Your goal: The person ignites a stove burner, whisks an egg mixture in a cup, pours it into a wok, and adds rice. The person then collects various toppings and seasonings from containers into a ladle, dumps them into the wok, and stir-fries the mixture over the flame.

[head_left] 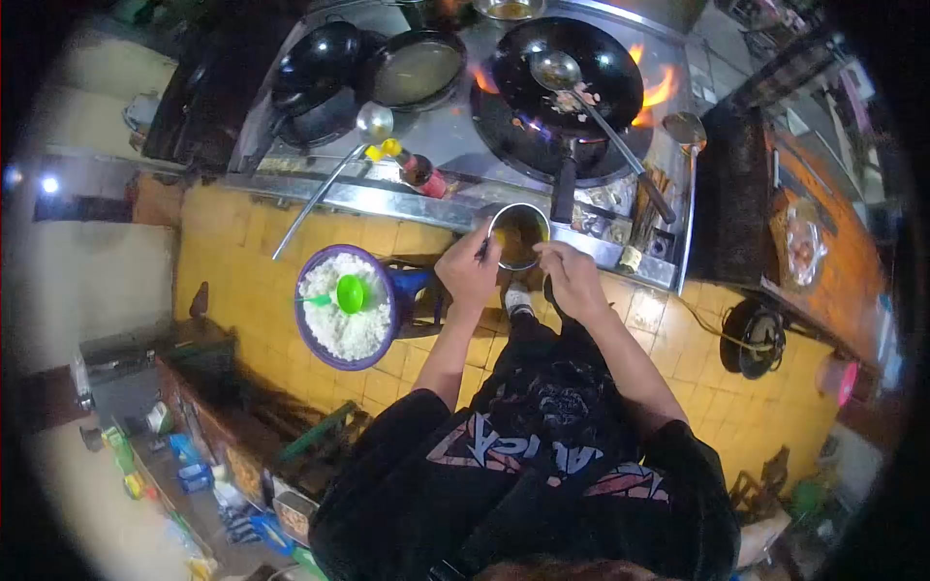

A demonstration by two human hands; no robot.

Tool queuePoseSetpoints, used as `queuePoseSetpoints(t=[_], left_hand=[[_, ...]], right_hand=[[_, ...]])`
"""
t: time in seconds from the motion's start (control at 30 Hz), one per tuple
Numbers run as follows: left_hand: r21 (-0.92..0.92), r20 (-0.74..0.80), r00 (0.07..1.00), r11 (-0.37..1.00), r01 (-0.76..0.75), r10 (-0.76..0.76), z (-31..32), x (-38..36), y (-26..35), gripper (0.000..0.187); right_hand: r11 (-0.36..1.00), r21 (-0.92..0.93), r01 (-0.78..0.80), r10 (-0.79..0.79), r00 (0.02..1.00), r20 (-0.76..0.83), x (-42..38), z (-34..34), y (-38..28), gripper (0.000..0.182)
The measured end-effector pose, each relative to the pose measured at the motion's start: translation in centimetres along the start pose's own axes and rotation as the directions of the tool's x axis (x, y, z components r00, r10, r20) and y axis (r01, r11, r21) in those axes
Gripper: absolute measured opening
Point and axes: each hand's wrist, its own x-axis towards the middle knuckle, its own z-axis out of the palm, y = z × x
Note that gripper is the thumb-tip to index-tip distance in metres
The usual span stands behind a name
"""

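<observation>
Holding cup (pixel 519 237) between 2 hands (pixel 519 268).

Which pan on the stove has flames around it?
The rightmost black wok, with a ladle and bits of food in it; no flames show by the others.

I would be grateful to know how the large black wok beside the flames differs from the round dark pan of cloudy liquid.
The wok holds small food bits; the pan holds cloudy liquid. A metal ladle rests in the wok, but none in the pan. The wok looks larger than the pan. Both are dark and round.
</observation>
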Motion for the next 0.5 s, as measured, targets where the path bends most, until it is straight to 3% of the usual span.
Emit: queuePoseSetpoints(t=[0.03, 0.07, 0.1, 0.13, 0.17, 0.2, 0.23, 0.3, 0.33, 0.37, 0.43, 0.47, 0.5], left_hand=[[-0.009, 0.011, 1.000, 1.000, 0.005, -0.004, 0.3, -0.2, -0.2, 0.026], [-0.063, -0.020, 0.999, 0.998, 0.024, -0.025, 0.6, -0.3, 0.0, 0.020], [-0.071, -0.007, 1.000, 0.997, 0.028, -0.028, 0.7, -0.3, 0.0, 0.020], [-0.078, 0.008, 0.999, 0.996, 0.038, -0.038, 0.7, -0.3, 0.1, 0.020], [-0.082, 0.019, 0.999, 0.996, 0.044, -0.042, 0.5, -0.3, 0.2, 0.019], [-0.070, -0.017, 0.998, 0.996, -0.061, 0.060, 0.7, -0.2, -0.3, 0.023], [-0.071, -0.021, 0.997, 0.995, -0.076, 0.074, 0.6, -0.3, -0.4, 0.023], [-0.111, 0.040, 0.999, 0.994, 0.001, 0.003, 0.3, -0.5, -0.1, 0.024], [-0.085, 0.025, 0.999, 0.996, -0.021, 0.023, 0.4, -0.3, 0.0, 0.024], [-0.088, 0.019, 0.999, 0.996, -0.029, 0.031, 0.4, 0.0, 0.3, 0.024], [-0.051, 0.071, 0.997, 0.999, -0.012, 0.015, 0.2, 0.5, 0.7, 0.024], [-0.094, 0.053, 0.999, 0.996, -0.008, 0.013, 0.5, 0.6, 0.4, 0.024], [-0.094, 0.056, 0.998, 0.995, -0.014, 0.019, 0.9, 0.8, 0.2, 0.024]], right_hand=[[0.974, 0.150, -0.169, 0.142, 0.975, 0.171, -0.3, -0.1, -0.1, 0.027], [0.928, 0.278, -0.250, 0.214, 0.965, 0.153, -0.7, 0.2, 0.6, 0.026], [0.925, 0.274, -0.261, 0.228, 0.962, 0.148, -0.9, 0.5, 1.4, 0.026], [0.998, 0.040, -0.039, 0.041, 0.998, -0.042, -1.1, 0.8, 2.1, 0.026], [0.961, -0.231, 0.152, -0.195, 0.965, -0.176, -1.1, 0.8, 1.7, 0.026], [0.999, -0.026, 0.035, -0.037, 0.996, -0.080, -1.5, 0.6, 1.0, 0.022], [0.999, -0.024, 0.044, -0.046, 0.995, -0.092, -1.7, 0.1, 0.3, 0.022], [0.930, 0.268, -0.251, 0.234, 0.968, 0.094, -1.7, -1.0, -1.6, 0.024], [0.970, 0.219, -0.100, 0.118, 0.990, -0.071, -1.6, -0.7, -1.1, 0.026], [0.972, 0.218, -0.091, 0.110, 0.991, -0.077, -1.5, -0.4, -0.6, 0.026], [0.998, 0.054, -0.038, 0.041, 0.998, -0.057, -1.5, 0.0, 0.2, 0.029], [0.970, 0.164, -0.179, 0.159, 0.979, 0.124, -1.2, -1.0, -1.1, 0.030], [0.970, 0.167, -0.178, 0.159, 0.980, 0.118, -0.8, -0.8, -0.8, 0.030]])
